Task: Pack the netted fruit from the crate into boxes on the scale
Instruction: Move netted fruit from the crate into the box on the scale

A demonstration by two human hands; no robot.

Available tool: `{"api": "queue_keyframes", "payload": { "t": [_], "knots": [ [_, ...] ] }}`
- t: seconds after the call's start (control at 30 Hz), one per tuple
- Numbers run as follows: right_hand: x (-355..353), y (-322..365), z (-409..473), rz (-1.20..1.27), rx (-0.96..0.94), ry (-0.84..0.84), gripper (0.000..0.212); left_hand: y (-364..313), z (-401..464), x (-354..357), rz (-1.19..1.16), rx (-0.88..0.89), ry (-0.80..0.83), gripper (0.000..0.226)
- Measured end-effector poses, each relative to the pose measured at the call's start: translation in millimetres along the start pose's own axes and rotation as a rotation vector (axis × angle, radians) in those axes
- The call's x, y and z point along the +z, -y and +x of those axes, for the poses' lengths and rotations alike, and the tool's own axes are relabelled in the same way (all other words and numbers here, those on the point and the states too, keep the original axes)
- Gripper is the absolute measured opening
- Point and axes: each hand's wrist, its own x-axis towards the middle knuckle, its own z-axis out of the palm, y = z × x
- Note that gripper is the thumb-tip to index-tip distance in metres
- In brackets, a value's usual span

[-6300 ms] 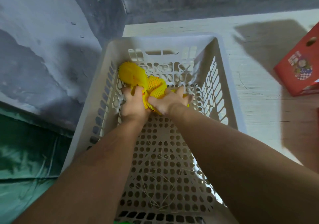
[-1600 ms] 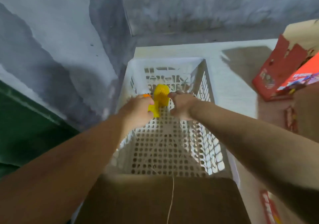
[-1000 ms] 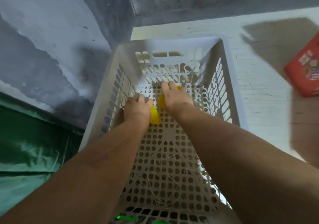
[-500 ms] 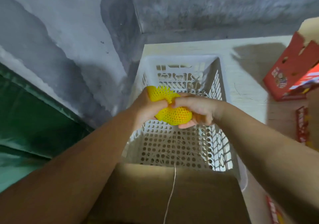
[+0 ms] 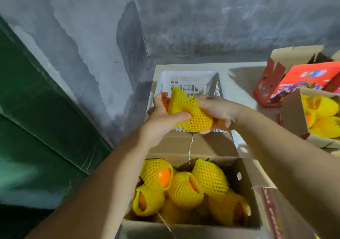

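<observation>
The pale worktop (image 5: pixel 237 84) holds a white crate (image 5: pixel 185 76) by the grey wall, with a red box (image 5: pixel 301 84) and a brown box (image 5: pixel 296 117) of yellow netted fruit (image 5: pixel 323 117) to its right.

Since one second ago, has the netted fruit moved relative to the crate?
Yes. The netted fruit has come up off the floor of the crate and toward the person, gripped by both hands above its near edge.

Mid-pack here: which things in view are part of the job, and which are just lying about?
Job: netted fruit held by left hand and right hand; white crate; open box of netted fruit.

Lying about: red printed carton; green tarp.
</observation>
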Motion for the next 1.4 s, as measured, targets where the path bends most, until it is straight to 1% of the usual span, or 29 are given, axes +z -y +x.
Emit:
{"api": "queue_keyframes", "payload": {
  "t": [0.03,0.07,0.1,0.17,0.23,0.3,0.33,0.4,0.47,0.5,0.53,0.57,0.6,0.67,0.7,0.73,0.77,0.8,0.83,0.87,0.93,0.97,1.0,1.07,1.13,1.2,1.27,1.33,1.4],
  "knots": [
    [3.7,-2.1,-12.4,0.027,-0.028,-0.037,0.035,1.0,-11.4,-1.9,-0.071,-0.030,0.031,0.119],
    [8.7,-4.7,-24.0,0.045,-0.065,-0.086,0.030,1.6,-24.3,-4.2,-0.160,-0.064,0.040,0.121],
    [15.6,-7.7,-34.5,0.052,-0.115,-0.150,0.026,1.5,-38.8,-6.7,-0.263,-0.101,0.022,0.117],
    [33.9,-12.5,-53.7,0.022,-0.247,-0.336,0.022,-0.1,-69.6,-12.6,-0.462,-0.162,-0.071,0.101],
    [54.2,-15.8,-70.9,-0.100,-0.382,-0.546,0.021,1.8,-99.0,-14.4,-0.561,-0.174,-0.154,0.090],
    [77.5,-22.2,-87.1,-0.217,-0.498,-0.660,0.027,3.0,-126.0,-7.8,-0.607,-0.167,-0.136,0.081],
    [89.4,-25.9,-95.4,-0.246,-0.527,-0.677,0.028,4.1,-137.4,-2.4,-0.622,-0.166,-0.110,0.075],
    [109.6,-32.7,-108.5,-0.243,-0.528,-0.677,0.026,7.6,-153.1,4.6,-0.638,-0.148,-0.087,0.055],
    [123.0,-38.2,-118.6,-0.128,-0.496,-0.675,0.031,8.9,-162.9,-2.3,-0.701,-0.154,-0.148,0.036],
    [127.5,-41.0,-124.3,-0.078,-0.484,-0.686,0.034,10.4,-166.8,-9.7,-0.743,-0.158,-0.180,0.033],
    [130.9,-44.1,-130.0,-0.077,-0.482,-0.702,0.036,12.6,-170.1,-18.9,-0.763,-0.152,-0.204,0.034],
    [132.8,-47.8,-135.6,-0.142,-0.477,-0.708,0.038,14.3,-174.0,-27.8,-0.761,-0.144,-0.225,0.035],
    [134.7,-52.0,-140.9,-0.262,-0.436,-0.681,0.044,16.6,-178.0,-35.1,-0.744,-0.138,-0.242,0.034],
    [139.2,-59.7,-149.3,-0.558,-0.223,-0.521,0.076,20.3,-186.4,-42.8,-0.707,-0.147,-0.258,0.027],
    [141.8,-61.8,-153.0,-0.648,-0.132,-0.484,0.090,20.3,-190.9,-43.2,-0.690,-0.158,-0.251,0.023],
    [145.4,-61.4,-157.1,-0.695,-0.115,-0.511,0.095,19.5,-194.5,-42.6,-0.658,-0.167,-0.233,0.019],
    [149.9,-57.6,-162.7,-0.690,-0.187,-0.577,0.092,18.7,-197.6,-40.7,-0.605,-0.168,-0.206,0.018],
    [154.4,-52.9,-168.2,-0.639,-0.317,-0.624,0.086,18.0,-199.4,-37.6,-0.540,-0.157,-0.174,0.020],
    [160.0,-48.8,-173.6,-0.572,-0.448,-0.607,0.083,17.7,-201.6,-33.7,-0.486,-0.142,-0.147,0.024],
    [166.5,-45.7,-178.5,-0.530,-0.540,-0.532,0.084,17.3,-202.6,-29.7,-0.449,-0.130,-0.131,0.028],
    [177.4,-44.6,-183.0,-0.564,-0.619,-0.365,0.083,16.8,-203.4,-23.6,-0.394,-0.116,-0.116,0.028],
    [180.6,-45.1,-183.4,-0.595,-0.631,-0.336,0.078,16.0,-203.6,-22.5,-0.373,-0.111,-0.115,0.025],
    [181.7,-45.7,-183.2,-0.611,-0.636,-0.342,0.068,16.0,-203.0,-23.5,-0.365,-0.113,-0.120,0.024],
    [180.3,-47.3,-180.8,-0.640,-0.654,-0.399,0.046,17.4,-203.7,-30.3,-0.351,-0.143,-0.109,0.027],
    [178.6,-50.8,-176.4,-0.725,-0.661,-0.485,0.031,20.6,-207.8,-39.0,-0.274,-0.178,-0.064,0.030],
    [179.3,-54.4,-170.2,-0.805,-0.649,-0.584,0.026,25.7,-212.9,-46.4,-0.199,-0.203,-0.034,0.031],
    [179.6,-55.8,-164.1,-0.815,-0.639,-0.707,0.024,27.9,-218.6,-52.5,-0.153,-0.210,-0.029,0.033],
    [178.4,-52.8,-160.9,-0.701,-0.584,-0.830,0.022,26.2,-225.4,-58.5,-0.155,-0.225,-0.036,0.046],
    [176.0,-47.0,-156.9,-0.614,-0.496,-0.922,0.021,23.8,-232.5,-64.5,-0.228,-0.250,-0.051,0.059]
  ]
}}
